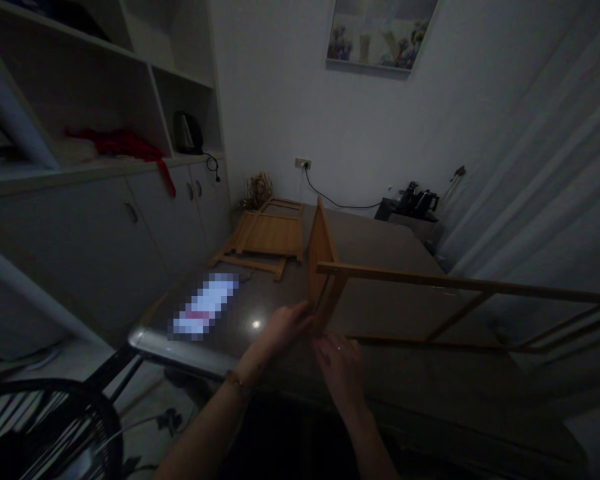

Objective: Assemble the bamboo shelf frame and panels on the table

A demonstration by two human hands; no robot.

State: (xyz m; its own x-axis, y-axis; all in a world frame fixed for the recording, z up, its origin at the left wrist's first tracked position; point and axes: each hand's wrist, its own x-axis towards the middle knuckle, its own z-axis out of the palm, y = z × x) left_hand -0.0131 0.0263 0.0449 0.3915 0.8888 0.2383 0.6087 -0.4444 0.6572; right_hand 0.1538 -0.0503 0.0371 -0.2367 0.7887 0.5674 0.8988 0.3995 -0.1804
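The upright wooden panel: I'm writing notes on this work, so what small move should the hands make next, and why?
Probably steady the panel with the left hand while the right hand checks its lower near corner against the long frame: both hands are at that corner, the panel stands on edge, and whether the joint is fastened cannot be seen.

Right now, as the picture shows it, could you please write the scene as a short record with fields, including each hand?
Left hand: left hand, fingers at the upright panel's lower near end; exact grip unclear
Right hand: right hand, fingers bent, close beside the left at the same end; grip unclear
Joined to view: long wooden frame with crossbars, running right from the panel
On table: flat wooden parts, beyond a bright pixelated area
Left cabinet: kettle, red cloth
Light: dim
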